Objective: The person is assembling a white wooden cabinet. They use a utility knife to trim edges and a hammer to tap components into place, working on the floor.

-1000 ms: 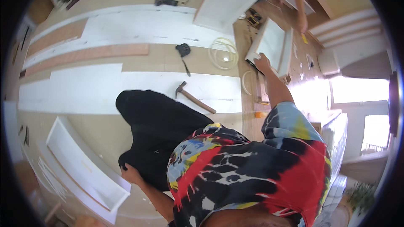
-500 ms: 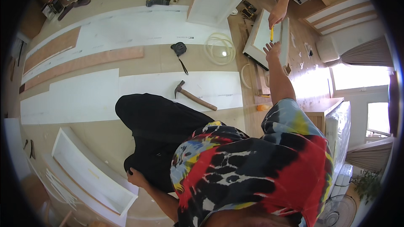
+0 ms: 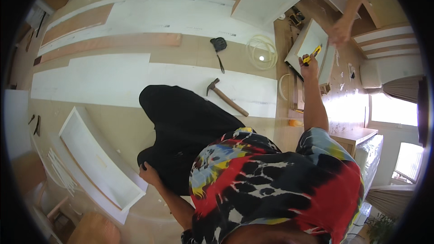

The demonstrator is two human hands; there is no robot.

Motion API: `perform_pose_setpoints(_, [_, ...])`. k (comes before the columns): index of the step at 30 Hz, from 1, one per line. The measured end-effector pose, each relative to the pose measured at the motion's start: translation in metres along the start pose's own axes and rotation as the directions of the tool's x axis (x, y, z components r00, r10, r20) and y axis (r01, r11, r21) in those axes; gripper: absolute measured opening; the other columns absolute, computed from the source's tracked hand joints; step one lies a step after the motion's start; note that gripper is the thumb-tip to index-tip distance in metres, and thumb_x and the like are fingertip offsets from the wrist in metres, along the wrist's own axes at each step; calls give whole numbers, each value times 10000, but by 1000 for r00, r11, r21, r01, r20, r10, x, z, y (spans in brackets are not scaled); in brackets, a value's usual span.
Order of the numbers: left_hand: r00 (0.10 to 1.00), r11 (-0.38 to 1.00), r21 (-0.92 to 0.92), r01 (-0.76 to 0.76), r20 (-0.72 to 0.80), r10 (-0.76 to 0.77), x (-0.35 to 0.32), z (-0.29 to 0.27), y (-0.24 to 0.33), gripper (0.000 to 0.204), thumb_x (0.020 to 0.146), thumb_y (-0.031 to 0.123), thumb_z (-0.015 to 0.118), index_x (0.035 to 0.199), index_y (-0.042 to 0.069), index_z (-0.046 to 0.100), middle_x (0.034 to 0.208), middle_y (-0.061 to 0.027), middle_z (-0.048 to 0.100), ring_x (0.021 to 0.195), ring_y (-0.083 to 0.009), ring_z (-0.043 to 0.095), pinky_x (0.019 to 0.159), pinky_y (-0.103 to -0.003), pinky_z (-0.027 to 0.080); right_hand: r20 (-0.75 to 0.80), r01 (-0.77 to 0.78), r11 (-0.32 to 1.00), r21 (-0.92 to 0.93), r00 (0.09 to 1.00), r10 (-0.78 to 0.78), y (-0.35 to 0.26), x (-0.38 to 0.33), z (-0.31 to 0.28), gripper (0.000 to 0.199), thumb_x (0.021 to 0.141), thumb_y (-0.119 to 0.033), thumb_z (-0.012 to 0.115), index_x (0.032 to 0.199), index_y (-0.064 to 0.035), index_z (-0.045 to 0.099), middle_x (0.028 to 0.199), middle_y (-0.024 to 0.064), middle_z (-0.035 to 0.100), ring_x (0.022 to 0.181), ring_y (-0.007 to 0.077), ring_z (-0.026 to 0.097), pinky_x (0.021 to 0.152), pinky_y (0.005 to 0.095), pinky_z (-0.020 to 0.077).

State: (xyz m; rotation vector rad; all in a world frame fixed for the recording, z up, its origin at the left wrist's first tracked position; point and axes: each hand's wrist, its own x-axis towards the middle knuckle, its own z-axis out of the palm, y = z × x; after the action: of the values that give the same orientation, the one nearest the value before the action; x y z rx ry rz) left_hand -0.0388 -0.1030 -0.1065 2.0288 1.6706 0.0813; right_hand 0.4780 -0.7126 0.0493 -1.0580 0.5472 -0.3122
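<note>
From the head view, the right hand [image 3: 308, 60] is reaching out at full arm's length, fingers closing around a yellow utility knife [image 3: 313, 53], while another person's hand [image 3: 340, 33] is hovering just beyond it, apart from the knife. A white panel [image 3: 305, 44] is lying directly under the knife. The left hand [image 3: 149, 172] is curling against the dark trouser leg [image 3: 181, 126], holding nothing. A hammer [image 3: 225, 96] is lying well back toward the body. I'd judge a firmer grip on the handle, blade pointing away from that other hand, is what's wanted.
</note>
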Motion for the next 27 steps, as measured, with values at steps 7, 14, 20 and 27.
perform_pose_setpoints(7, [988, 936, -320, -146, -3, 153, -44, -45, 92, 454, 942, 271, 646, 1259, -51, 607, 1230, -247, 615, 1124, -338, 607, 992, -397, 461, 498, -218, 863, -455, 742, 450, 130, -174, 86, 223, 1016, -223, 482, 1117, -32, 534, 1030, 111, 599, 944, 218, 600, 855, 445, 534])
perform_pose_setpoints(14, [859, 492, -865, 101, 326, 396, -67, -72, 247, 420, 1024, 248, 556, 1330, -40, 554, 1174, -166, 667, 1076, -211, 643, 927, -307, 501, 747, -146, 746, -650, 57, 662, 182, -364, 206, 242, 1045, -205, 488, 1187, -8, 489, 987, 89, 619, 821, 153, 626, 781, 316, 542])
perform_pose_setpoints(20, [876, 357, -904, 237, 357, 324, -72, -67, 244, 423, 1040, 255, 518, 1358, -24, 510, 1186, -125, 651, 1004, -171, 646, 894, -302, 524, 804, 23, 805, -592, -41, 593, 201, -420, 196, 182, 1036, -166, 522, 1118, -3, 528, 858, 28, 608, 752, 64, 567, 677, 232, 473])
perform_pose_setpoints(27, [888, 286, -930, 229, 320, 331, -91, -60, 253, 401, 1049, 210, 477, 1380, -15, 487, 1217, -113, 643, 1032, -147, 631, 918, -292, 506, 790, 308, 752, -583, -2, 613, 206, -410, 190, 199, 1012, -165, 567, 1061, 27, 549, 821, 67, 615, 718, 76, 551, 643, 270, 466])
